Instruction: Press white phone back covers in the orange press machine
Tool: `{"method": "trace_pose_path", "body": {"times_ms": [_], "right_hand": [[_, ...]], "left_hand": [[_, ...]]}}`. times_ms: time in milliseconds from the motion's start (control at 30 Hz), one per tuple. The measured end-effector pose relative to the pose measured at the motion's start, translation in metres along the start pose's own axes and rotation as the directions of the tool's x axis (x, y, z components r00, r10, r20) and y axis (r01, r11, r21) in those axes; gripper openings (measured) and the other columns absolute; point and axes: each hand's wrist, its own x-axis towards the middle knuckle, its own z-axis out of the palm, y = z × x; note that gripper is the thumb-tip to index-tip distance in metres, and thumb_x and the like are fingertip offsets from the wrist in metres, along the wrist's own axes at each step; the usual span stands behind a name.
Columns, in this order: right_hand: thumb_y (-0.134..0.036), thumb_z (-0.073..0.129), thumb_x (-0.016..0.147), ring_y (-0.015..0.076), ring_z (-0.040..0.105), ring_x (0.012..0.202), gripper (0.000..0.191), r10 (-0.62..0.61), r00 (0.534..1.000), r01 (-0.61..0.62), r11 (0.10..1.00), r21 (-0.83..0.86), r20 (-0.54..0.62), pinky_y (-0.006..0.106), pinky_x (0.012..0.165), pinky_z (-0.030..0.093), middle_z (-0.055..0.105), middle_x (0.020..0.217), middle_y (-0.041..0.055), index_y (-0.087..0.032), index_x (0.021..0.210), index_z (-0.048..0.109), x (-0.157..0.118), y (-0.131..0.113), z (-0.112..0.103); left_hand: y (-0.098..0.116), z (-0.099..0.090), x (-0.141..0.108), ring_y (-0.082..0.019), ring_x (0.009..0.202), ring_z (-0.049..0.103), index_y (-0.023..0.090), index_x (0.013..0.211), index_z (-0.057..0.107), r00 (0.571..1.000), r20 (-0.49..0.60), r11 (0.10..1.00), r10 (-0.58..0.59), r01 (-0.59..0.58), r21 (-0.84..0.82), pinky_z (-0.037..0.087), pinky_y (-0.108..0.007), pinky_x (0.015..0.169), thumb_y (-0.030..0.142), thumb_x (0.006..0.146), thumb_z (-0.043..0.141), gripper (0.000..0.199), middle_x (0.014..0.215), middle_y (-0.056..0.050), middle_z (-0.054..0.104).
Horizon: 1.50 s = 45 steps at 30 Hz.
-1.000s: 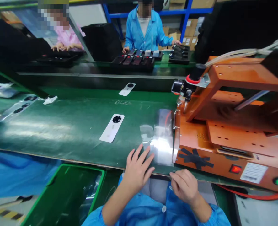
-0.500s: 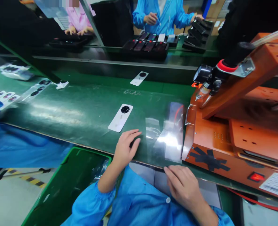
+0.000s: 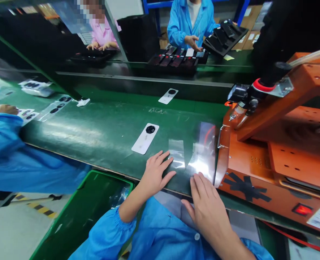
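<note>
My left hand [image 3: 157, 171] lies over the front of the green bench [image 3: 100, 126], fingers spread, holding nothing. Its fingertips are beside a small clear plastic film [image 3: 177, 153]. My right hand [image 3: 207, 196] is stretched out flat at the bench edge, its fingertips at the lower end of a larger clear film [image 3: 202, 159] that glares with light. Just beyond my left hand lies a white phone back cover [image 3: 145, 141] with a round black camera area. A second white phone back cover [image 3: 168, 96] rests farther back.
An orange machine [image 3: 246, 155] with a pressure gauge stands at the right. Below the bench is a green bin [image 3: 70, 213] with plastic scraps. A co-worker's sleeve [image 3: 5, 137] reaches in at left. Across the bench, another person [image 3: 191, 25] tilts a black tray [image 3: 225, 38].
My left hand has shifted right, its fingers opening wider toward the small film. My right hand has moved up onto the bench edge and straightened. The person opposite has lifted the black tray.
</note>
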Motion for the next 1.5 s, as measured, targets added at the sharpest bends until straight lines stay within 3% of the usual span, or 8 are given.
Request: {"method": "trace_pose_path", "body": {"times_ms": [100,267,467,667,967,1133,1300,1500], "right_hand": [[-0.041,0.038,0.108,0.0381,0.049,0.134,0.056,-0.051,0.997,0.052,0.998,0.016,-0.055,0.049,0.110,0.043,0.056,0.141,0.0267,0.005,0.130,0.061,0.012,-0.005,-0.007],[-0.026,0.054,0.103,0.0311,0.060,0.112,0.028,-0.081,0.996,0.083,0.993,0.078,-0.034,0.042,0.097,0.049,0.066,0.123,0.0183,-0.006,0.116,0.069,0.063,-0.002,-0.015],[-0.013,0.055,0.101,0.0247,0.058,0.093,0.017,0.160,0.985,-0.163,0.985,0.049,0.068,0.036,0.082,0.043,0.067,0.098,0.0092,-0.016,0.096,0.071,0.152,0.015,-0.009],[-0.018,0.058,0.101,0.0279,0.052,0.101,0.016,0.126,0.991,-0.127,0.991,0.033,0.034,0.039,0.080,0.036,0.064,0.102,0.0108,-0.019,0.104,0.074,0.184,0.012,0.014],[-0.014,0.051,0.102,0.0273,0.054,0.092,0.021,0.083,0.995,-0.082,0.996,-0.024,0.058,0.041,0.078,0.033,0.065,0.091,0.0115,-0.015,0.098,0.071,0.176,0.007,0.017],[-0.012,0.053,0.099,0.0274,0.055,0.095,0.016,0.110,0.989,-0.112,0.993,-0.023,-0.099,0.041,0.077,0.037,0.067,0.111,0.0145,-0.014,0.102,0.069,0.153,0.004,0.003],[-0.011,0.061,0.096,0.0232,0.061,0.088,0.013,0.033,0.860,0.083,0.976,0.203,-0.509,0.038,0.073,0.046,0.068,0.105,0.0108,-0.016,0.106,0.067,0.065,-0.005,-0.021],[-0.008,0.065,0.086,0.0180,0.066,0.072,0.017,0.046,0.742,0.201,0.936,0.288,-0.669,0.033,0.066,0.057,0.066,0.087,0.0042,-0.021,0.094,0.071,-0.004,0.011,0.002]], "left_hand": [[-0.009,0.004,0.036,-0.028,0.134,0.054,0.024,0.136,0.063,0.987,-0.148,0.995,-0.066,0.053,-0.087,0.044,-0.050,0.113,0.038,0.103,0.053,0.037,0.147,-0.011,0.059],[-0.032,0.017,0.094,-0.035,0.132,0.052,0.027,0.125,0.072,0.982,-0.082,0.973,-0.170,0.154,-0.171,0.039,-0.060,0.113,0.032,0.088,0.077,0.038,0.139,-0.005,0.067],[-0.038,0.021,0.093,-0.027,0.128,0.055,0.029,0.107,0.077,0.977,-0.117,0.965,-0.180,0.152,-0.213,0.040,-0.051,0.113,0.032,0.086,0.080,0.022,0.125,0.000,0.075],[-0.039,0.018,0.090,-0.025,0.128,0.057,0.027,0.098,0.075,0.977,-0.137,0.962,-0.163,0.126,-0.244,0.041,-0.047,0.113,0.025,0.087,0.077,0.011,0.114,0.002,0.078],[-0.037,0.020,0.090,-0.027,0.129,0.057,0.027,0.095,0.078,0.985,-0.100,0.973,-0.143,0.121,-0.194,0.039,-0.053,0.111,0.028,0.093,0.066,0.012,0.120,0.000,0.077],[-0.030,0.015,0.084,-0.032,0.140,0.048,0.028,0.128,0.069,0.999,-0.029,0.994,-0.031,0.028,-0.108,0.033,-0.057,0.115,0.037,0.090,0.069,0.040,0.147,-0.003,0.062],[-0.024,0.014,0.088,-0.043,0.152,0.030,0.024,0.155,0.045,0.990,0.105,0.995,0.093,-0.095,0.016,0.024,-0.062,0.120,0.066,0.086,0.065,0.084,0.165,-0.011,0.038],[-0.008,0.012,0.142,-0.041,0.155,0.027,0.027,0.154,0.046,0.946,0.234,0.975,0.223,-0.215,-0.060,0.023,-0.061,0.122,0.071,0.086,0.062,0.083,0.166,-0.011,0.036]]}}
